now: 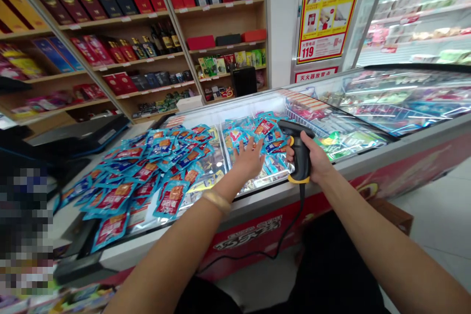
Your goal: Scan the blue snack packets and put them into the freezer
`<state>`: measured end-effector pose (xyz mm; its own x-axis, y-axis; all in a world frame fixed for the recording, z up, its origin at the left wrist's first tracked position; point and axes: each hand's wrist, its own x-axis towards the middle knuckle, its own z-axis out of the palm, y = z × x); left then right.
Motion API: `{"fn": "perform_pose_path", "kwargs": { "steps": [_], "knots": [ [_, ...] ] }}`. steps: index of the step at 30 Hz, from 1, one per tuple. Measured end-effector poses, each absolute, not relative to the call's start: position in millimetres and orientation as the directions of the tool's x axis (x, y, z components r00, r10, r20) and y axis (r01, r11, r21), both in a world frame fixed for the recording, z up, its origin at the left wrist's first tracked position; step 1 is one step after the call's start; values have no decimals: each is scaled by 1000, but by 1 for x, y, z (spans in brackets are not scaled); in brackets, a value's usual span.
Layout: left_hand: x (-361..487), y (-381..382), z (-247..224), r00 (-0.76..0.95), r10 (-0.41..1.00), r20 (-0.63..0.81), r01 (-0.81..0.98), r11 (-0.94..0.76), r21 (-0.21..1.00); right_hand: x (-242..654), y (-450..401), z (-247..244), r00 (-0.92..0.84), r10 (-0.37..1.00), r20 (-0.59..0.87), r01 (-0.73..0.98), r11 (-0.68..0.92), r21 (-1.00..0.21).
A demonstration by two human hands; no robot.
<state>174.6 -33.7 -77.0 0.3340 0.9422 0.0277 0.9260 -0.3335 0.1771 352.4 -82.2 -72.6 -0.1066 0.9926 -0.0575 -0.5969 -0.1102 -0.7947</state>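
Observation:
A black and yellow barcode scanner [301,159] is gripped in my right hand [318,159], its cable hanging down in front of the freezer. My left hand [248,159], fingers spread, is over the smaller group of blue snack packets [267,127] on the freezer's glass top; whether its fingertips touch them I cannot tell. A large heap of similar blue packets with red and dark labels [147,162] covers the glass to the left of my left hand.
The chest freezer [368,162] stretches across in front of me, with goods under its glass. Shelves [121,19] of boxes and bottles stand behind. Dark counter equipment [88,132] is at left, a brown box [392,213] on the floor at right.

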Motion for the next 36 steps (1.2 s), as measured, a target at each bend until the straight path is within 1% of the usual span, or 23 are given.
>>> {"fn": "perform_pose_path", "kwargs": {
  "steps": [4,11,15,18,22,25,28,32,36],
  "knots": [
    [181,-17,-74,348,938,-8,924,-341,175,353,-80,-73,-108,993,-53,-640,-110,-760],
    [191,-3,-74,336,941,51,919,-339,202,351,-79,-74,-108,993,-49,-645,-107,-757],
    [175,-13,-64,318,934,162,914,-347,211,350,-80,-73,-104,993,-53,-617,-106,-780],
    [137,-27,-61,299,912,281,901,-367,232,347,-84,-71,-95,994,-56,-593,-102,-799],
    [65,-52,-68,247,803,543,878,-423,226,335,-88,-70,-102,993,-59,-577,-107,-810],
    [16,-76,-77,208,748,630,881,-423,211,318,-90,-71,-134,989,-68,-567,-132,-813],
    [-15,-99,-84,174,758,628,897,-386,217,294,-91,-71,-190,979,-73,-554,-169,-815],
    [-32,-123,-89,144,781,607,901,-357,245,258,-94,-68,-291,951,-108,-526,-254,-812],
    [-35,-133,-90,56,843,536,931,-238,277,224,-96,-68,-367,926,-94,-494,-280,-823]
  ]
}}
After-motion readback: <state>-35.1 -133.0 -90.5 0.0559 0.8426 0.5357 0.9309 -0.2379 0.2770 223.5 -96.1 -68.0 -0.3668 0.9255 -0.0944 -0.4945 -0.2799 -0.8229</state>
